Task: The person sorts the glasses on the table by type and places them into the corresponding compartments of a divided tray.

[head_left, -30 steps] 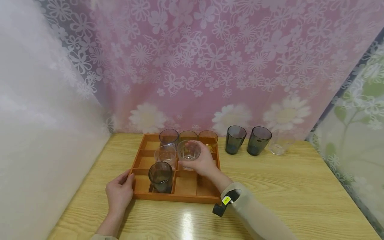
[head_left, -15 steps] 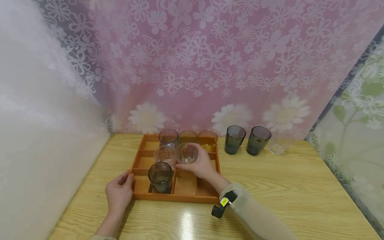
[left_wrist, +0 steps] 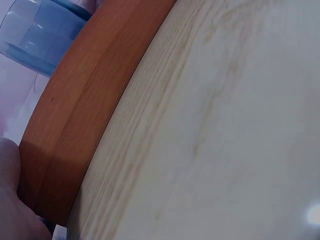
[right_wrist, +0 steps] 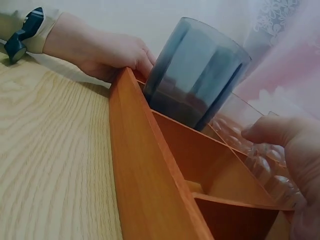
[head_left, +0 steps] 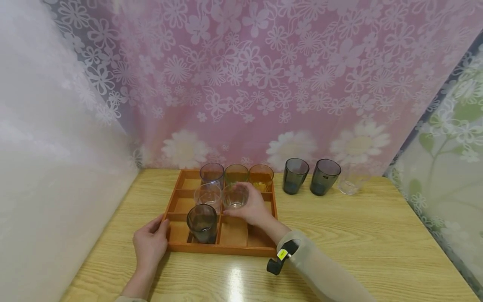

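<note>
My right hand holds a clear drinking glass between thumb and fingers, low in a middle-row compartment of the brown wooden divided tray. To its left stands another clear glass. At the tray's left side, my left hand grips the edge, thumb near the rim; the right wrist view also shows this left hand. A smoky grey glass leans slightly in the front row. Along the back row are a purplish-blue glass, a greenish-amber glass and an amber glass.
Right of the tray, two dark grey glasses and a clear glass stand on the wooden table. A pink floral curtain hangs behind the table. Pale sheeting borders the left side.
My right hand has lowered the clear glass into its middle-row compartment, moving slightly left and down. The left hand stays on the tray's edge.
</note>
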Tool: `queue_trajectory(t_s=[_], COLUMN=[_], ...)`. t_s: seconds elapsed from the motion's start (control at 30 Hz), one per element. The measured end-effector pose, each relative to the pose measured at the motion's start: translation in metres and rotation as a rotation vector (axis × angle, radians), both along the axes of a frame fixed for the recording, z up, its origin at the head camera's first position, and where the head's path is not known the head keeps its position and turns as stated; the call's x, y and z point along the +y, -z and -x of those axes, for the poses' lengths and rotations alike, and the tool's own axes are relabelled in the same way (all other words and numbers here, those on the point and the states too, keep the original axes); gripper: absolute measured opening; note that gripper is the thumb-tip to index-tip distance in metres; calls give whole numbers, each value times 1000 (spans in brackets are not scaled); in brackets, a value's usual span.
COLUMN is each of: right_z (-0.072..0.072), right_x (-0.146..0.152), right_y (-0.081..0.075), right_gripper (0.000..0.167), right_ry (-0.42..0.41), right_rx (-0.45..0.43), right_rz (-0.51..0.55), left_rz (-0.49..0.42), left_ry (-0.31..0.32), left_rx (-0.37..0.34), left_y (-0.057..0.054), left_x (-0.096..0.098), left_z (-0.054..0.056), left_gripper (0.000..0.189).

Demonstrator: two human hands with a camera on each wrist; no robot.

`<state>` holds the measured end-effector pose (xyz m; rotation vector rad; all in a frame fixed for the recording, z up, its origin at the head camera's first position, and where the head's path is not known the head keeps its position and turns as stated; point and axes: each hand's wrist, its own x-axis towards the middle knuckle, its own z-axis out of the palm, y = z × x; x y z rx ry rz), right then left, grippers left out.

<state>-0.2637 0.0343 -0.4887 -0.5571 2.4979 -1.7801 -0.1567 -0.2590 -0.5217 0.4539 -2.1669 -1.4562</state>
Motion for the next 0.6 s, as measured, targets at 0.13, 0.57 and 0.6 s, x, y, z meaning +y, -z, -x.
queue_trajectory(t_s=[0.13, 0.57, 0.6], right_z=[-1, -8, -9], right_x=[3, 23, 25], right_y=[-3, -10, -11], right_gripper=[92, 97, 97], right_ry=[-8, -12, -11], right_rx=[10, -31, -29], right_rz=[4, 33, 40], left_rz=[4, 23, 26], left_ry=[6, -6, -12], left_rx=[-4, -26, -27], left_y=[-1, 0, 0], left_x=[1, 1, 1], left_z=[0, -1, -1], left_gripper=[27, 28, 28])
